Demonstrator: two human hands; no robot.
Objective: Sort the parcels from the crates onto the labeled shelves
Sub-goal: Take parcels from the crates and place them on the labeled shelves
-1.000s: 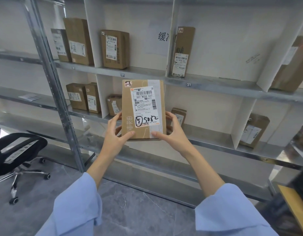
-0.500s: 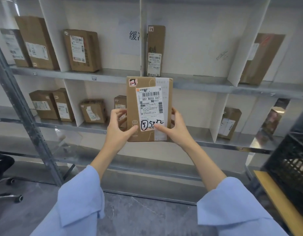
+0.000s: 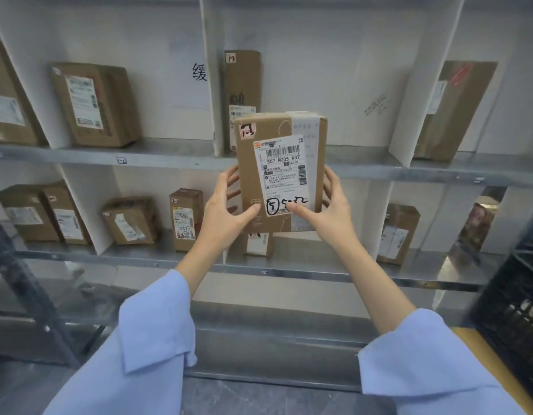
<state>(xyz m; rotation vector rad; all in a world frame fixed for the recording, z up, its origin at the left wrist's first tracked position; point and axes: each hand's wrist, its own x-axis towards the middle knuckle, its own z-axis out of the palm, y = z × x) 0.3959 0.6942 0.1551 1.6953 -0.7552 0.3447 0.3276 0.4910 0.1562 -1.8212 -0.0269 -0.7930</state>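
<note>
I hold a brown cardboard parcel (image 3: 277,139) upright in front of the metal shelves. It carries a white shipping label and a small tag reading 1-3 at its top left. My left hand (image 3: 226,211) grips its lower left edge, thumb on the front. My right hand (image 3: 328,211) grips the lower right edge, thumb pressed on the label. Just behind it on the upper shelf (image 3: 175,152) stands a tall narrow parcel (image 3: 242,82) also tagged 1-3. The parcel in my hands is level with that shelf's front edge.
White dividers (image 3: 212,85) split the shelves into bays holding several brown parcels, such as a box (image 3: 94,103) at upper left and another (image 3: 453,109) at upper right. The lower shelf (image 3: 289,269) holds several more. A black crate (image 3: 513,310) sits on a wooden surface at right.
The view has shifted right and closer to the shelves. Both hands have lifted the parcel up and forward, from the lower shelf's height to the upper shelf's edge.
</note>
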